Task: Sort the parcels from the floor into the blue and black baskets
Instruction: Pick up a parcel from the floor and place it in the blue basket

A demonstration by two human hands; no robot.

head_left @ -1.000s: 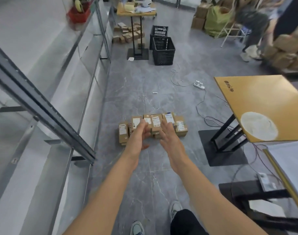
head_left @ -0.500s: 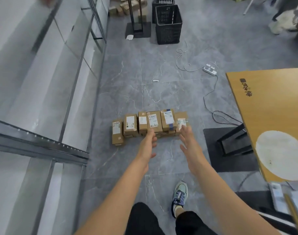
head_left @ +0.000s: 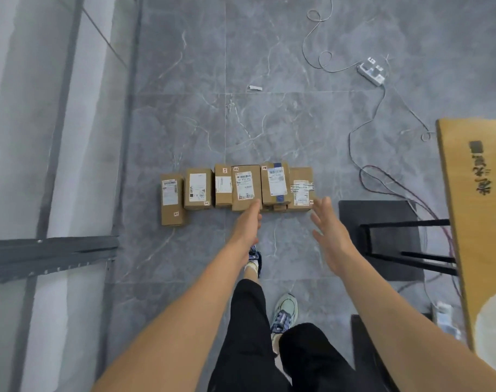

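Note:
Several brown cardboard parcels with white labels lie in a row on the grey floor, from the leftmost parcel (head_left: 171, 199) to the rightmost parcel (head_left: 301, 189). My left hand (head_left: 248, 222) reaches down with its fingertips at the near edge of a middle parcel (head_left: 246, 186), holding nothing. My right hand (head_left: 327, 222) hovers with fingers spread just in front of the rightmost parcel, not gripping it. The baskets are out of view.
A wooden table (head_left: 478, 222) on a black metal stand (head_left: 393, 239) is close on the right. Cables and a white power strip (head_left: 372, 70) lie on the floor beyond. A metal rail and glass wall (head_left: 51, 253) run along the left.
The view has tilted down and closer to the parcels; the black baskets have left the frame. Both hands have spread apart, with the right hand moving toward the rightmost parcel.

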